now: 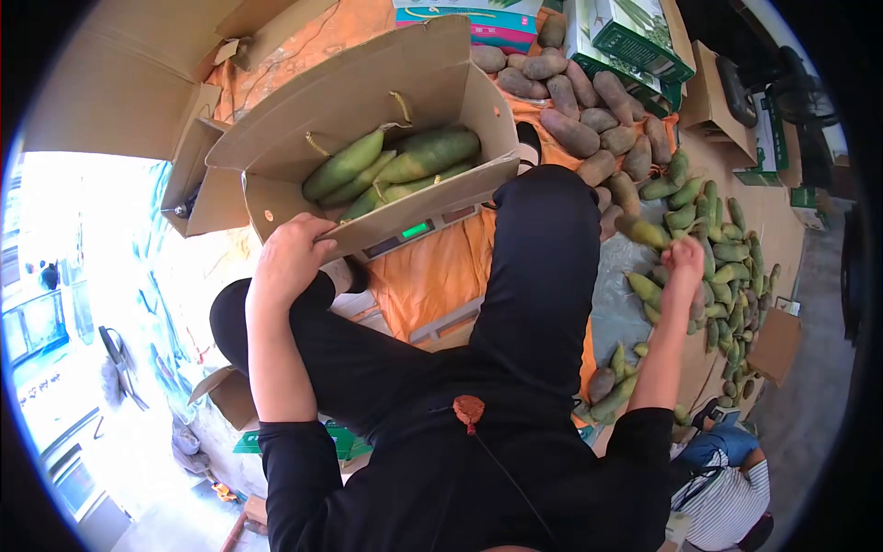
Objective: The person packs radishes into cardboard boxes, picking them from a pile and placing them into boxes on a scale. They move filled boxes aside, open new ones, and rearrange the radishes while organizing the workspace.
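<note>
My left hand point(292, 255) rests at the near left edge of an open cardboard box point(368, 78), its fingers bent over the rim. Several long green radishes point(345, 166) lie in the box, among cord handles. Under the box a scale point(411, 235) shows a lit green display. On the right, my right hand point(683, 261) is closed at the end of a yellowish-green radish point(641, 231), above the pile of green radishes point(731, 251).
Reddish-brown roots point(570, 133) are heaped beyond my knee. Printed cartons point(639, 37) stand at the top right. Orange sheeting point(432, 276) covers the floor between my legs. A person point(722, 478) in a striped top is at the lower right.
</note>
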`<state>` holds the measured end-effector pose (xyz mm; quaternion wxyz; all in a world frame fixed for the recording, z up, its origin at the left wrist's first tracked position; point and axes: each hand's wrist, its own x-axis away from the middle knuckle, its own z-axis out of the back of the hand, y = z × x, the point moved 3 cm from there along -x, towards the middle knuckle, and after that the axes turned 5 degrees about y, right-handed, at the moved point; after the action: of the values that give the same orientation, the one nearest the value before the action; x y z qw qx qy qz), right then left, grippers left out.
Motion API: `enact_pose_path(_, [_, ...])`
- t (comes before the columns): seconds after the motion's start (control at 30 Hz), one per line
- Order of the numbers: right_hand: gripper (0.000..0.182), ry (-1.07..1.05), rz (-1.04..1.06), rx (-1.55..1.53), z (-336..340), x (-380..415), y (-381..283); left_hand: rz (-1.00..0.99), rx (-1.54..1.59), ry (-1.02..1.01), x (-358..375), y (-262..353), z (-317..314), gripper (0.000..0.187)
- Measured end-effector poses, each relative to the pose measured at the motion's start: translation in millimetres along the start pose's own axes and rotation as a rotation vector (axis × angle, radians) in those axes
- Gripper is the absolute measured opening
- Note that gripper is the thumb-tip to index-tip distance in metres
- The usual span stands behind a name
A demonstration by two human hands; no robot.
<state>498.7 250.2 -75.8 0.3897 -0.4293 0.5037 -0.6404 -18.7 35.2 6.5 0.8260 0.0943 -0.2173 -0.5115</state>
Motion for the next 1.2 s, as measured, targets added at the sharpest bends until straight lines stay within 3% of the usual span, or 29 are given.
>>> enact_pose_path(0.2, [0.011,-0.432,0.377,-0.220,-107.4,40.8,-177.6,-0.042,-0.029,0.042,1.1,-0.7,-2.4,0.023])
enact_pose_path(0.37, [0.014,-0.847,0.485,-0.393,-183.5,93.1,-246.4,-0.058,-0.029,0.057,1.6,-2.5,-3.0,0.022])
enact_pose_path(0.43, [0.020,-1.036,0.481,-0.377,-213.9,106.1,-244.9,-0.065,-0.024,0.066,1.6,-3.6,-3.8,0.022])
enact_pose_path(0.5, [0.032,-1.127,0.169,-0.505,-244.4,148.6,-235.8,-0.072,-0.028,0.062,1.5,-2.7,-3.5,0.022])
enact_pose_path(0.57, [0.021,-1.082,0.144,-0.295,-278.1,170.2,-211.6,-0.075,-0.035,0.055,1.1,-3.0,-3.8,0.022])
enact_pose_path(0.63, [0.022,-1.119,-0.009,-0.259,-305.6,181.6,-173.4,-0.072,-0.033,0.068,1.4,-4.4,-4.8,0.022])
enact_pose_path(0.73, [0.019,-1.045,-0.046,-0.015,-320.1,183.3,-136.8,-0.052,-0.023,0.079,1.7,-3.4,-4.6,0.022])
enact_pose_path(0.8, [0.027,-1.099,0.170,0.328,-315.6,173.9,-128.1,-0.049,-0.032,0.067,1.0,-3.0,-4.8,0.021])
enact_pose_path(0.93, [0.022,-1.155,0.189,0.195,-282.8,142.9,-155.3,-0.081,-0.044,0.066,-0.2,-2.9,-7.4,0.020])
enact_pose_path(1.07, [0.020,-0.943,0.269,0.002,-226.9,106.2,-167.6,-0.103,-0.040,0.018,-1.7,4.4,-7.3,0.021])
enact_pose_path(1.2, [0.019,-0.678,0.288,-0.012,-165.9,74.8,-128.6,-0.167,0.031,0.025,-1.9,5.0,-8.5,0.024])
